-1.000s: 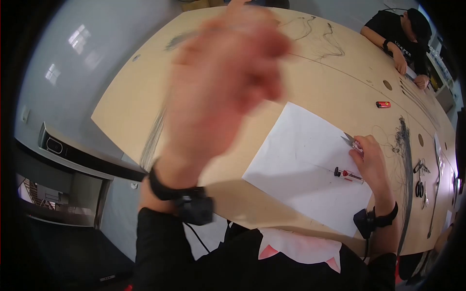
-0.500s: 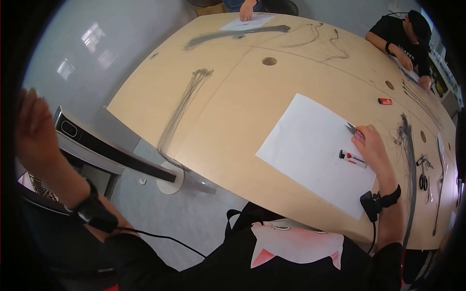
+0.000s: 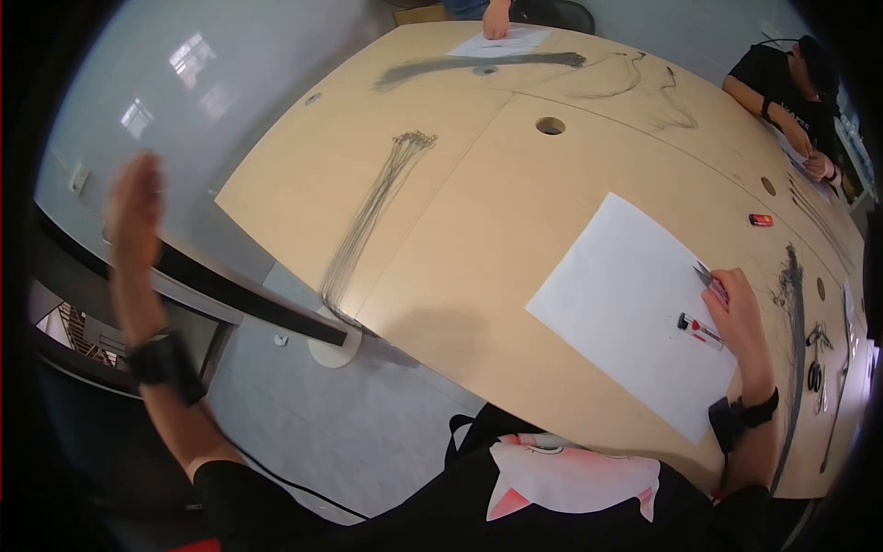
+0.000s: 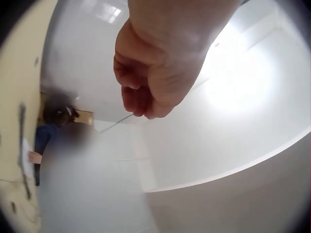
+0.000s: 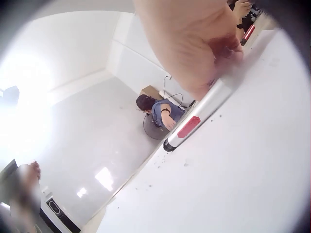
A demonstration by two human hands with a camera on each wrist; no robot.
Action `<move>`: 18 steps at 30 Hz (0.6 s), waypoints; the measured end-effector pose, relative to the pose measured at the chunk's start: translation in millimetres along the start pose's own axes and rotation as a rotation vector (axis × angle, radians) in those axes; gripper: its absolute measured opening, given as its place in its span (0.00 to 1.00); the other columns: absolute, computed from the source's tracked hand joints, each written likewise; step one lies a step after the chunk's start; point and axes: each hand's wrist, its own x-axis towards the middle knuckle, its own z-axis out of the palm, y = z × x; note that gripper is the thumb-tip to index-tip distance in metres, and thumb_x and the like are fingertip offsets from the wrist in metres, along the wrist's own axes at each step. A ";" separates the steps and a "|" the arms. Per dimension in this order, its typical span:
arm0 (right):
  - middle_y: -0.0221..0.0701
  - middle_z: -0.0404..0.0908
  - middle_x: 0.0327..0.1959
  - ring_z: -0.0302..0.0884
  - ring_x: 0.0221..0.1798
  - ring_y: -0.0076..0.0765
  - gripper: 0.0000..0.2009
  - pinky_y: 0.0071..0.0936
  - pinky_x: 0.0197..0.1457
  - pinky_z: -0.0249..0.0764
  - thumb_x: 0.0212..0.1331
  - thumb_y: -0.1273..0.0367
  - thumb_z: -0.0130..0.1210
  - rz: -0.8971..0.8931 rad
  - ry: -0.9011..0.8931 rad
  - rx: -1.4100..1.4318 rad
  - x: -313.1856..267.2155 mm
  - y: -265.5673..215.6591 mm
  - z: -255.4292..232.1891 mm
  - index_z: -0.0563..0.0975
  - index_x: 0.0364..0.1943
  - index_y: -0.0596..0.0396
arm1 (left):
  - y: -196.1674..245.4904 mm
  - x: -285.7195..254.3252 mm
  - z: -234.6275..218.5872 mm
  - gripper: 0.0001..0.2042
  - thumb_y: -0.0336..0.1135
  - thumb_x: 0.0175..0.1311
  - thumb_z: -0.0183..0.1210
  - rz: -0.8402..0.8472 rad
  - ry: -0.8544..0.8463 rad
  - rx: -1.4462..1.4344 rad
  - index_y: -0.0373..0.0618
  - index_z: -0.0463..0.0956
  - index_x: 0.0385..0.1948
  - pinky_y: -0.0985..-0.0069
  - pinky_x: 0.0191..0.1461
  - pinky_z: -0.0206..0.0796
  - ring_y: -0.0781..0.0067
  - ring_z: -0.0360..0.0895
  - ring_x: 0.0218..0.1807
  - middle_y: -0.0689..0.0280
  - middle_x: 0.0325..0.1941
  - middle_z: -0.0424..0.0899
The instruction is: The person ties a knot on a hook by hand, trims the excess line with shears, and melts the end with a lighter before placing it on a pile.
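From my remote station I record a grey wall (image 3: 230, 101) bearing bright reflections, then a pale wooden table (image 3: 441, 267) with seams and round holes. On it lies a white paper sheet (image 3: 607, 313); well to its left, a bundle of dark strands (image 3: 375, 212) reaches the table edge. I find the left hand (image 3: 136, 221) raised clear of the table, its fingertips pinching a thin strand (image 4: 116, 123). The right hand (image 3: 739, 308), at the sheet's right edge, grips pink-handled snips (image 3: 717, 290). Just beside it, a white tube (image 3: 701, 331) lies on the sheet.
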 end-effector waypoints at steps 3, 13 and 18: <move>0.40 0.68 0.32 0.67 0.35 0.45 0.12 0.31 0.40 0.64 0.47 0.73 0.52 0.000 -0.016 0.012 1.7 6.0 1.3 0.70 0.37 0.62 | -76.4 -3.0 89.7 0.12 0.42 0.57 0.55 -0.223 -0.308 0.232 0.48 0.73 0.38 0.89 0.27 0.54 0.89 0.66 0.29 0.76 0.31 0.75; 0.42 0.64 0.30 0.63 0.32 0.45 0.13 0.32 0.36 0.62 0.46 0.78 0.47 0.123 -0.106 -0.126 16.6 -9.4 9.1 0.66 0.40 0.62 | -224.5 48.9 231.0 0.11 0.38 0.58 0.52 -0.273 -0.591 0.453 0.40 0.75 0.31 0.83 0.27 0.57 0.83 0.67 0.28 0.72 0.25 0.73; 0.42 0.62 0.30 0.62 0.31 0.46 0.14 0.32 0.35 0.61 0.46 0.78 0.46 0.057 -0.078 -0.174 19.6 -3.7 16.0 0.65 0.40 0.63 | -239.3 52.0 251.0 0.11 0.37 0.58 0.52 -0.236 -0.614 0.597 0.37 0.75 0.33 0.81 0.31 0.61 0.80 0.69 0.28 0.69 0.24 0.75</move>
